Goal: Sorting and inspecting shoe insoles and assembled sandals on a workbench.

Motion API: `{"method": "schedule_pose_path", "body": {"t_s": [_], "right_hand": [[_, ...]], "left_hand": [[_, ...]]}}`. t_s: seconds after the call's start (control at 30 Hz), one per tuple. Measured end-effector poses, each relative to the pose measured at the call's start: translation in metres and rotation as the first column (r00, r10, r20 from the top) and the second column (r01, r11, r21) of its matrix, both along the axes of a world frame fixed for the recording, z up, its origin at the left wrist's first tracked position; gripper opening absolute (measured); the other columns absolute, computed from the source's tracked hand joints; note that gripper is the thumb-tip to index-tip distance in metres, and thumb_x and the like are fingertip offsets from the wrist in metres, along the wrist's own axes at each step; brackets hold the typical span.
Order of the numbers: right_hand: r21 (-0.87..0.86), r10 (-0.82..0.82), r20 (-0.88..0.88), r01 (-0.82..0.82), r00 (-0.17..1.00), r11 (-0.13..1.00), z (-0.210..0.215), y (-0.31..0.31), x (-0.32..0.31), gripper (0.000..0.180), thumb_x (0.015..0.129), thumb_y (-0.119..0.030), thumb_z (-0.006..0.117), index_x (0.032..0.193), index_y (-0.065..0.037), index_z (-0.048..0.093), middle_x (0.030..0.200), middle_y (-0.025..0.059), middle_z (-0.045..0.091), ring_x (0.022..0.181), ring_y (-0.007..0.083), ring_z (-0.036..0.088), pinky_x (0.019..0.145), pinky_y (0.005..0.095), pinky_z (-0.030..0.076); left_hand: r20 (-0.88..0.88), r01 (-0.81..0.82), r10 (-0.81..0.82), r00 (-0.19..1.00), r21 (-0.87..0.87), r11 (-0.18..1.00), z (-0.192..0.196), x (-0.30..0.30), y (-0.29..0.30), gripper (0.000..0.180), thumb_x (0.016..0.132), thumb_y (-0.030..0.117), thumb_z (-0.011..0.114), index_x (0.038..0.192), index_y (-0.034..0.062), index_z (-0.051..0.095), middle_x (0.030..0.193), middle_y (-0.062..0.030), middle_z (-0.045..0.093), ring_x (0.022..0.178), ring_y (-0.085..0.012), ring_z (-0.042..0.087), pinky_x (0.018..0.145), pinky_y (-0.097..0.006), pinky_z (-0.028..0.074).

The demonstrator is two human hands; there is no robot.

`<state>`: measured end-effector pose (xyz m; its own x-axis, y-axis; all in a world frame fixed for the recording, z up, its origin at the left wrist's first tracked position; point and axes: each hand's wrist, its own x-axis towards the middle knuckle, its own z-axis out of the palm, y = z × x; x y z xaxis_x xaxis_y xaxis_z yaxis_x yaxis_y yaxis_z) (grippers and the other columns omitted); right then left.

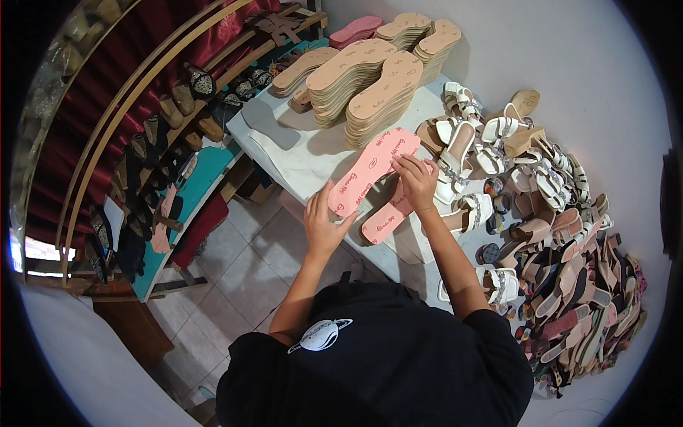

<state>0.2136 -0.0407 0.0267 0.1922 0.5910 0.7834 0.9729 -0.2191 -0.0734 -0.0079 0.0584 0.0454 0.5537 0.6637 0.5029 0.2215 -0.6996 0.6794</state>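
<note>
Hovering over the edge of the desk [302, 162], a pink insole [366, 174] is pinched near-end by the left hand [324, 222]; the right hand [416, 183] bends fingers against its side, their grip partly hidden.

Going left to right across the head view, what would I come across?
Brown wooden panel, dark red cloth, gray insole-shaped piece, left-hand grip, held pink insole, right-hand grip, white sandal with a braided strap, heap of assorted sandals.
</note>
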Motion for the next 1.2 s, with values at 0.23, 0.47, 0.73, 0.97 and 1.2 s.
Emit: {"method": "schedule_pose_path", "body": {"t_s": [0.23, 0.47, 0.73, 0.97, 1.2], "right_hand": [[-0.057, 0.028, -0.035, -0.03, 0.999, 0.998, -0.006, 0.001, 0.006, 0.027, 0.076, -0.012, 0.062, 0.101, -0.02, 0.067, 0.109, -0.0082, 0.064, 0.101, 0.0091, 0.058, 0.086, 0.0347, 0.036], [-0.073, 0.043, -0.058, -0.048, 0.997, 0.996, -0.012, 0.001, 0.002, 0.03, 0.076, -0.012, 0.059, 0.104, -0.02, 0.066, 0.112, -0.0066, 0.063, 0.104, 0.0107, 0.058, 0.085, 0.0344, 0.036], [-0.079, 0.037, -0.079, -0.044, 0.996, 0.996, -0.008, 0.002, 0.001, 0.032, 0.076, -0.01, 0.058, 0.106, -0.019, 0.066, 0.113, -0.0057, 0.063, 0.107, 0.0119, 0.057, 0.085, 0.0344, 0.036], [-0.114, 0.049, -0.139, -0.066, 0.989, 0.991, -0.014, -0.001, 0.002, 0.031, 0.08, -0.011, 0.058, 0.109, -0.018, 0.065, 0.114, -0.0043, 0.062, 0.108, 0.0148, 0.056, 0.088, 0.0386, 0.036], [-0.096, 0.083, -0.149, -0.098, 0.985, 0.991, -0.012, -0.003, -0.001, 0.038, 0.077, -0.009, 0.061, 0.114, -0.014, 0.062, 0.116, -0.0003, 0.06, 0.11, 0.0202, 0.054, 0.088, 0.0373, 0.038]], "left_hand": [[-0.007, -0.014, 0.014, 1.0, 0.01, 1.0, -0.007, 0.006, 0.002, 0.08, 0.061, 0.026, 0.083, 0.127, 0.0016, 0.046, 0.115, -0.0173, 0.057, 0.108, -0.0343, 0.052, 0.092, -0.044, 0.04], [0.036, 0.003, 0.0, 0.999, -0.073, 0.997, -0.011, 0.007, 0.003, 0.079, 0.062, 0.024, 0.082, 0.128, 0.0012, 0.045, 0.115, -0.0183, 0.057, 0.104, -0.0337, 0.055, 0.088, -0.041, 0.044], [-0.035, -0.036, 0.034, 0.999, -0.066, 0.997, -0.011, 0.007, 0.002, 0.078, 0.063, 0.025, 0.082, 0.128, 0.0023, 0.045, 0.116, -0.0165, 0.057, 0.105, -0.0321, 0.056, 0.088, -0.04, 0.044], [-0.08, -0.043, 0.042, 0.996, -0.007, 0.999, -0.013, 0.008, 0.002, 0.079, 0.062, 0.028, 0.082, 0.128, 0.0043, 0.046, 0.115, -0.0154, 0.057, 0.103, -0.0324, 0.056, 0.086, -0.041, 0.044], [-0.199, -0.091, 0.099, 0.975, 0.05, 0.995, -0.005, 0.009, -0.004, 0.074, 0.065, 0.038, 0.078, 0.127, 0.0095, 0.048, 0.129, -0.0093, 0.049, 0.118, -0.03, 0.043, 0.097, -0.044, 0.032]]}}
